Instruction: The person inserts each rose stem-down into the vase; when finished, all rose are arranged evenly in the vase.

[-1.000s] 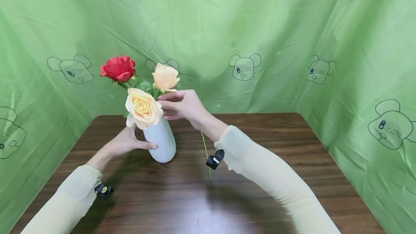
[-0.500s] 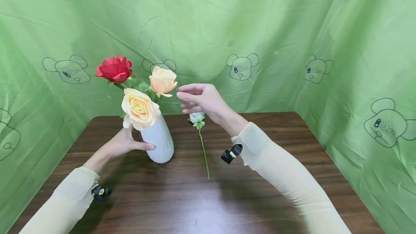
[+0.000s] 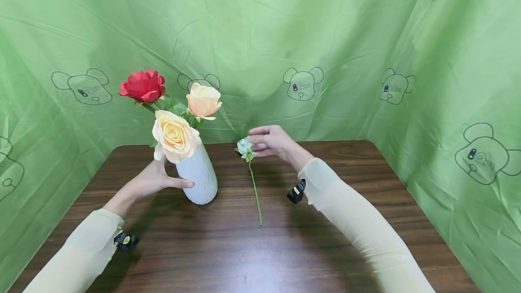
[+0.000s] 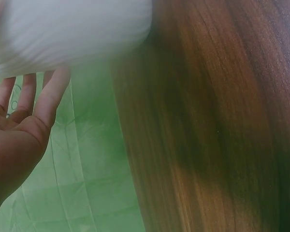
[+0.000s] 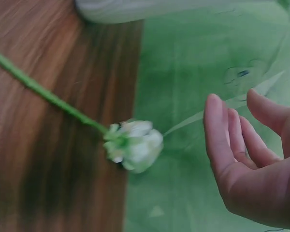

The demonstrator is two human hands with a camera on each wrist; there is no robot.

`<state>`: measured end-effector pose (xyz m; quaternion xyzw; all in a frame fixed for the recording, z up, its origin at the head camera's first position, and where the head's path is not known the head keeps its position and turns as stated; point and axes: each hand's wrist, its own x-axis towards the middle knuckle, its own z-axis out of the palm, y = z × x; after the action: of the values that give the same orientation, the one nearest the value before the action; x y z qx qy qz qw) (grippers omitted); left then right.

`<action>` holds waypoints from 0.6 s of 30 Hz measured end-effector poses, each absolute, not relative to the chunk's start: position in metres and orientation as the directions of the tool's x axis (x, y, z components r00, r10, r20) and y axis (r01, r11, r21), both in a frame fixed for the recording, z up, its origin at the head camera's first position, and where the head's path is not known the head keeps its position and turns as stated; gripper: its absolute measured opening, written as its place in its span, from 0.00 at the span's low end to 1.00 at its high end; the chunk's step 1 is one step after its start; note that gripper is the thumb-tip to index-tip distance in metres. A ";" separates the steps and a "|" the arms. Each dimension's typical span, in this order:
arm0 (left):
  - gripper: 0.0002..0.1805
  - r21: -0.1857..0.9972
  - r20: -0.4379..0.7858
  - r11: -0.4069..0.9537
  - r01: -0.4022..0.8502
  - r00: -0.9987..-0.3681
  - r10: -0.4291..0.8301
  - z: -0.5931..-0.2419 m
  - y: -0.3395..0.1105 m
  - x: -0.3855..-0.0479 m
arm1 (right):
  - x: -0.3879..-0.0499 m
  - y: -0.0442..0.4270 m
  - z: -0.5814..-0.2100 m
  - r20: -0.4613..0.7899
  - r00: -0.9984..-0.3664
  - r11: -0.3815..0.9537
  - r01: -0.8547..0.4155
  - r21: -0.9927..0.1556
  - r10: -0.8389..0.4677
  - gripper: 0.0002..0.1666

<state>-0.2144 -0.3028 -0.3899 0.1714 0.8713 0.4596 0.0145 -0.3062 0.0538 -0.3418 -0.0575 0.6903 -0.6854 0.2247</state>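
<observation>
A white ridged vase stands left of the middle of the table, with a red rose, a pale peach rose and a cream-yellow rose in it. My left hand grips the vase from the left, its thumb across the front; in the left wrist view the fingers reach round its side. To the right, a white flower with a long green stem lies on the table. My right hand is beside its bloom, fingers loosely bent and holding nothing; the right wrist view shows a gap between them.
The dark wooden table has its far edge just beyond the white flower's bloom. A green curtain with bear-head drawings surrounds the back and sides.
My right hand has drawn away from the peach rose at the vase, moved right, and come down beside the white flower. My left hand keeps its grip on the vase.
</observation>
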 end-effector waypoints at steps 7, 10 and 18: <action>0.56 0.802 0.133 0.526 0.282 -0.943 0.304 -0.391 -0.304 -0.214 | -0.317 0.051 -0.390 -0.304 -0.889 0.136 0.273 -0.952 -0.342 0.29; 0.60 0.814 0.133 0.512 0.274 -0.946 0.295 -0.391 -0.303 -0.214 | -0.319 0.050 -0.408 -0.327 -0.892 0.156 0.291 -0.944 -0.314 0.28; 0.64 0.824 0.155 0.489 0.286 -0.944 0.291 -0.390 -0.302 -0.215 | -0.317 0.046 -0.433 -0.326 -0.911 0.126 0.303 -0.945 -0.254 0.27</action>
<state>-0.2147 -0.3022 -0.3900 0.1673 0.8630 0.4768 0.0028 -0.3174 0.0465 -0.4327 0.0172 0.7200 -0.6610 0.2108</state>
